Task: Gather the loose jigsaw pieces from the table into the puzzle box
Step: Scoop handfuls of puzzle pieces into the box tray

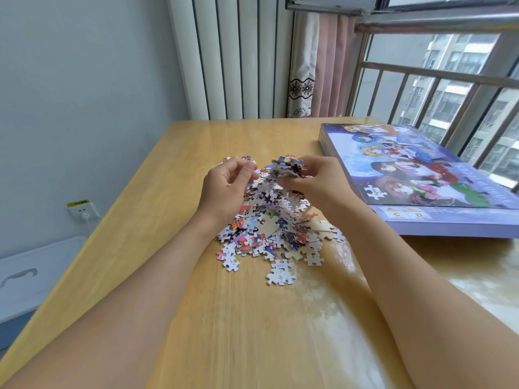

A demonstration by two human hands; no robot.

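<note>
A wooden table (pixel 179 276) fills the middle and lower view, its top glossy with pale glare toward 4 o'clock. At 10 o'clock stands a plain grey-white wall (pixel 84 94), with a socket (pixel 83 211) and white plug at 9 o'clock. Below it, at 8 o'clock, sits a white bin (pixel 31 273) with a handle. White ribbed panels (pixel 233 57) rise at 12 o'clock, with pink and patterned curtains (pixel 317 68) just beside them. At 2 o'clock a barred window (pixel 438 88) shows daylight and apartment blocks.
</note>
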